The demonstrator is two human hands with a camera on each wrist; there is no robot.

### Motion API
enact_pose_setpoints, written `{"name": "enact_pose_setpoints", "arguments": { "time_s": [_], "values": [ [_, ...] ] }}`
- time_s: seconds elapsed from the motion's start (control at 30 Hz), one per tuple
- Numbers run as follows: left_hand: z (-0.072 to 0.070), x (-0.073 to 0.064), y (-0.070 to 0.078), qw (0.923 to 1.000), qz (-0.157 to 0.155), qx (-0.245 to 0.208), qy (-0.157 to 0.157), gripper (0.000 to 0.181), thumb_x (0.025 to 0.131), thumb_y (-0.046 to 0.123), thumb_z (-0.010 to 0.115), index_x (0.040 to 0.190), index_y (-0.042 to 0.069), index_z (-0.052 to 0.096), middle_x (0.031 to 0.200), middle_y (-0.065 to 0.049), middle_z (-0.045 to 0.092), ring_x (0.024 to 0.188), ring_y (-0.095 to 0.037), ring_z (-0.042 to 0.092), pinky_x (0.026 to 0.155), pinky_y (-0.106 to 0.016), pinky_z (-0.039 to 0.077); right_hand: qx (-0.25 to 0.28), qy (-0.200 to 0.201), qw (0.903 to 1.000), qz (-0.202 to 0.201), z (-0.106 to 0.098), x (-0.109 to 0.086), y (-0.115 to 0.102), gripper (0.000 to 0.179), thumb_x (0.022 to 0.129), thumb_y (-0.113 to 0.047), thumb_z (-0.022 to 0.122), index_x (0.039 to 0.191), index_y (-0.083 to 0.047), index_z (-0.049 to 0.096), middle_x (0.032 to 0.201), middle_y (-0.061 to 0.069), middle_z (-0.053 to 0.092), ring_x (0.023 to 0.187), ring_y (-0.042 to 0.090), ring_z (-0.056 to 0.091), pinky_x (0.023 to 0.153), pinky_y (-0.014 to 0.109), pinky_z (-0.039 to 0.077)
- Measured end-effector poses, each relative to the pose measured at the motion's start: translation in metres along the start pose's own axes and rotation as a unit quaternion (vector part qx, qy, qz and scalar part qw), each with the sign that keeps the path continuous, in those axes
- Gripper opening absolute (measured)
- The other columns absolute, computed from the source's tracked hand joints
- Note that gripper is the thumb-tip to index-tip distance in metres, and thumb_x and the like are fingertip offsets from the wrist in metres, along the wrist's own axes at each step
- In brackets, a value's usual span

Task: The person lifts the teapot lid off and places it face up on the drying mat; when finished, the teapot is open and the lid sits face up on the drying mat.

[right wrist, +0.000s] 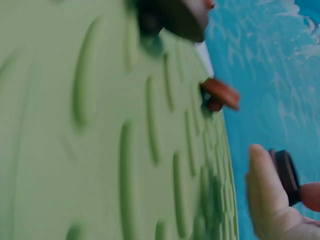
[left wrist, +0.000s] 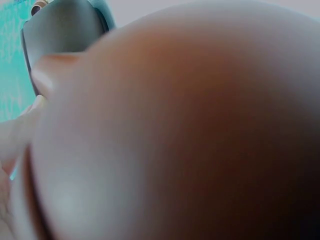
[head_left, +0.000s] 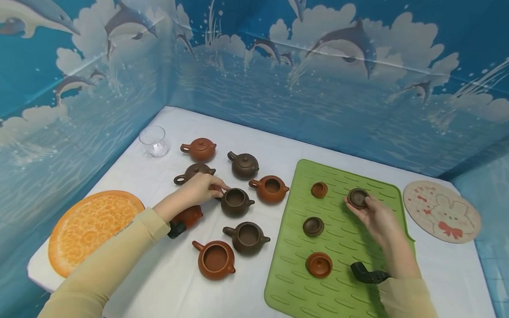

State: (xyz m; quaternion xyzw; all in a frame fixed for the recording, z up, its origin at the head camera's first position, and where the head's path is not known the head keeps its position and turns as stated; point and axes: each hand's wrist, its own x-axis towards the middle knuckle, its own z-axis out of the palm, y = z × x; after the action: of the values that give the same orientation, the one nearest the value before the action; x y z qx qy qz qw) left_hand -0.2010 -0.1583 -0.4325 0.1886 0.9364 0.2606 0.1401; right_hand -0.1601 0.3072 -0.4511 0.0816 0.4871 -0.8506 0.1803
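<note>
Thumb and fingers of your left hand are pinching at the handle of an uncovered dark-brown teapot, which is standing on the white tablecloth among other pots; that grip is probably steadying it while leaving its mouth free. Your right hand is holding a dark-brown lid by its edge above the green ridged mat, well apart from the left. Its hollow side is facing up in the head view, and the edge hold is likely sparing the inside from contact.

Three more lids are lying in a loose column on the mat: an orange-red lid, a dark lid and a reddish-brown lid. The right wrist view is showing the orange-red one leaning on its knob; the ridges are presumably helping such pieces not to roll. An orange-red teapot, a second open dark teapot and a terracotta teapot are also standing uncovered, mouths up. Your left arm is partly hiding a reddish teapot, so I cannot tell whether it is wearing a lid.
</note>
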Motion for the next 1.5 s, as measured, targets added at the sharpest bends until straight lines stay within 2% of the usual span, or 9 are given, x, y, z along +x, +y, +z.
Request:
{"name": "enact_pose_setpoints", "arguments": {
  "time_s": [0.1, 0.2, 0.37, 0.53, 0.73, 0.97, 1.1, 1.27, 1.5],
  "values": [
    [0.0, 0.0, 0.0, 1.0, 0.0, -0.003, 0.001, 0.025, 0.091, 0.013, 0.071, 0.115, 0.015, 0.075, 0.099, 0.0, 0.076, 0.084, -0.009, 0.064, 0.076, -0.028, 0.052, -0.14, 0.056, 0.9883, 0.025, 0.0, 0.001, 0.001, 0.062, 0.108, -0.016, 0.019, 0.151, -0.002, -0.023, 0.16, 0.022, -0.021, 0.141, 0.032, 0.039, 0.111, 0.026, 0.039],
    [0.0, 0.0, -0.001, 1.0, 0.0, -0.005, 0.001, 0.025, 0.091, 0.013, 0.071, 0.115, 0.015, 0.075, 0.099, 0.0, 0.076, 0.084, -0.009, 0.064, 0.076, -0.028, 0.052, -0.242, 0.092, 0.9653, 0.034, -0.002, 0.003, 0.005, 0.061, 0.108, -0.019, 0.021, 0.152, 0.005, -0.015, 0.161, 0.025, -0.016, 0.15, 0.04, 0.003, 0.104, 0.018, 0.045],
    [0.0, -0.001, -0.001, 1.0, -0.002, -0.007, 0.0, 0.025, 0.091, 0.013, 0.071, 0.115, 0.015, 0.075, 0.098, 0.0, 0.076, 0.084, -0.01, 0.064, 0.076, -0.028, 0.052, -0.341, 0.14, 0.9287, 0.042, -0.003, 0.001, 0.008, 0.073, 0.106, -0.036, 0.038, 0.155, 0.006, 0.004, 0.162, 0.028, 0.004, 0.148, 0.041, 0.018, 0.092, 0.01, 0.048],
    [0.0, -0.001, -0.001, 1.0, -0.002, -0.008, 0.001, 0.025, 0.091, 0.013, 0.07, 0.116, 0.016, 0.074, 0.101, -0.001, 0.075, 0.084, -0.01, 0.064, 0.076, -0.028, 0.052, -0.358, 0.167, 0.9174, 0.046, -0.002, -0.001, 0.009, 0.08, 0.101, -0.044, 0.05, 0.154, 0.005, 0.016, 0.162, 0.026, 0.012, 0.138, 0.03, 0.041, 0.09, 0.012, 0.05],
    [0.001, -0.002, -0.002, 0.9999, -0.006, -0.01, 0.001, 0.025, 0.092, 0.014, 0.07, 0.116, 0.016, 0.074, 0.103, -0.001, 0.075, 0.085, -0.01, 0.065, 0.076, -0.028, 0.052, -0.378, 0.195, 0.9041, 0.037, -0.003, 0.001, 0.012, 0.07, 0.101, -0.04, 0.051, 0.15, 0.006, 0.03, 0.157, 0.029, 0.025, 0.082, -0.016, 0.054, 0.083, 0.013, 0.053],
    [0.001, -0.002, -0.001, 0.9999, -0.006, -0.015, 0.004, 0.025, 0.092, 0.014, 0.07, 0.116, 0.016, 0.074, 0.102, 0.0, 0.075, 0.084, -0.01, 0.064, 0.074, -0.027, 0.051, -0.414, 0.213, 0.8846, 0.03, -0.002, 0.001, 0.014, 0.063, 0.103, -0.037, 0.049, 0.149, 0.003, 0.036, 0.153, 0.029, 0.034, 0.075, -0.02, 0.055, 0.079, 0.012, 0.053],
    [0.0, -0.002, -0.001, 0.9998, -0.005, -0.021, 0.005, 0.025, 0.092, 0.013, 0.07, 0.116, 0.016, 0.074, 0.102, -0.001, 0.075, 0.082, -0.01, 0.063, 0.073, -0.027, 0.05, -0.441, 0.214, 0.8707, 0.036, 0.001, 0.001, 0.013, 0.065, 0.102, -0.043, 0.047, 0.15, 0.0, 0.036, 0.153, 0.028, 0.036, 0.075, -0.02, 0.054, 0.093, 0.024, 0.054],
    [0.0, -0.003, 0.0, 0.9998, 0.004, -0.019, 0.004, 0.026, 0.093, 0.012, 0.068, 0.118, 0.015, 0.073, 0.105, -0.002, 0.075, 0.087, -0.01, 0.065, 0.077, -0.028, 0.053, -0.442, 0.206, 0.8717, 0.05, 0.003, 0.0, 0.01, 0.067, 0.104, -0.043, 0.042, 0.152, 0.002, 0.031, 0.151, 0.031, 0.035, 0.074, -0.018, 0.052, 0.111, 0.049, 0.039],
    [-0.001, -0.007, -0.004, 0.9993, 0.034, 0.011, -0.001, 0.027, 0.095, 0.013, 0.066, 0.121, 0.014, 0.072, 0.108, -0.002, 0.074, 0.089, -0.011, 0.065, 0.081, -0.032, 0.054, -0.442, 0.212, 0.8698, 0.055, 0.004, -0.002, 0.008, 0.068, 0.104, -0.043, 0.038, 0.152, 0.004, 0.028, 0.148, 0.033, 0.039, 0.074, -0.015, 0.052, 0.111, 0.05, 0.039]
  ]
}}
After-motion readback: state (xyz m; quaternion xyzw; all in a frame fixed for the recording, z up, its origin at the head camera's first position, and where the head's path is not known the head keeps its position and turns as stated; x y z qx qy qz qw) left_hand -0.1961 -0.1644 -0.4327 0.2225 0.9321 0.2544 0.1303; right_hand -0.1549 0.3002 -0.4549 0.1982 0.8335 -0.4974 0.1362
